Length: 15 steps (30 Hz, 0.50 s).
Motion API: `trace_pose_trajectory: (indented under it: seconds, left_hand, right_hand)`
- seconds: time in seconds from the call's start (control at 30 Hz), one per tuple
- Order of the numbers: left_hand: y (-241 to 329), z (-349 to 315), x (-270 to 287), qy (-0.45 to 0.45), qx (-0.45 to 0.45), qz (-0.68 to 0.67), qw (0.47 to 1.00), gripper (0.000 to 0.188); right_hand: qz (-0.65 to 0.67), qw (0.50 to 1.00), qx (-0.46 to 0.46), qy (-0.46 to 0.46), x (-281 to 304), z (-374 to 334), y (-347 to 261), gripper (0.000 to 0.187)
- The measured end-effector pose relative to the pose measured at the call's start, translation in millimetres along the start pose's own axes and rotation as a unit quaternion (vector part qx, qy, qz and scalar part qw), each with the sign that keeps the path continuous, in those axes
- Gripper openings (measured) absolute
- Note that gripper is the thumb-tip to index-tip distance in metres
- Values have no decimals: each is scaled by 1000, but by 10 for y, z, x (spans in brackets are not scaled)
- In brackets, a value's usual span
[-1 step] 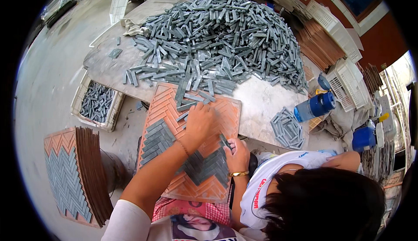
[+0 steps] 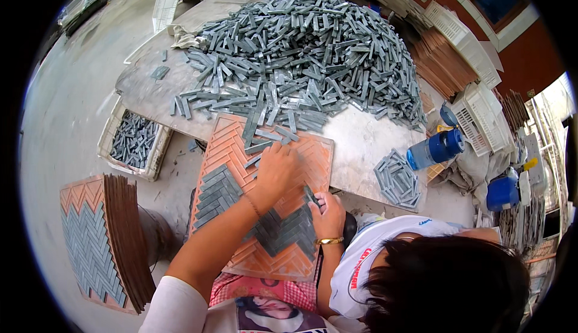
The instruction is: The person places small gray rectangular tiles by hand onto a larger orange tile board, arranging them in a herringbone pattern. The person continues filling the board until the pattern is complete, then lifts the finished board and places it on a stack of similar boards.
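An orange herringbone-grooved tray [image 2: 241, 267] lies before me, partly filled with grey stone strips [image 2: 218, 196]. My left hand [image 2: 278, 169] is over its middle with fingers curled down and closed. Whatever its fingertips hold is hidden; loose strips [image 2: 259, 147] lie beside them on the tray's upper part. At the tray's right edge, my right hand [image 2: 329, 215], a gold bracelet at its wrist, grips a dark grey stone strip [image 2: 309, 193] between thumb and fingers. Beyond the tray a large heap of grey stone strips [image 2: 313, 50] covers much of the table [image 2: 355, 146].
Another person [image 2: 445, 285] leans in close at my right. A stack of trays [image 2: 123, 236] stands at left, below a white crate of strips [image 2: 111, 134]. On the table's right are a small strip pile [image 2: 397, 179] and a blue water jug [image 2: 435, 147].
The other person at my right has shifted slightly. My hands and the tray keep their places.
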State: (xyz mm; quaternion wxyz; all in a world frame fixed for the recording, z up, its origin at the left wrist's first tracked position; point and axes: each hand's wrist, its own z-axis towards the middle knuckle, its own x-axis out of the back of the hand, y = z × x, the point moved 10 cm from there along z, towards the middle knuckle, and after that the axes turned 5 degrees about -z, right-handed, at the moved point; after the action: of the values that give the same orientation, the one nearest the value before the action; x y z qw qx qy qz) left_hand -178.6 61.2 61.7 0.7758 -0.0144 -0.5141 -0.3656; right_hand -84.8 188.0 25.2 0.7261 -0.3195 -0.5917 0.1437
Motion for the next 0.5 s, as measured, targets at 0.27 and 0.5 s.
trace_pose_trajectory:
  seconds: [0.27, 0.5]
  left_hand:
    - [1, -506, 193, -43, 110, -191, 975, 20]
    - [193, -701, 191, -48, 84, -197, 976, 21]
  right_hand:
    - [18, 999, -33, -4, 37, -9, 90, 20]
    - [120, 988, -88, -42, -65, 0, 463, 20]
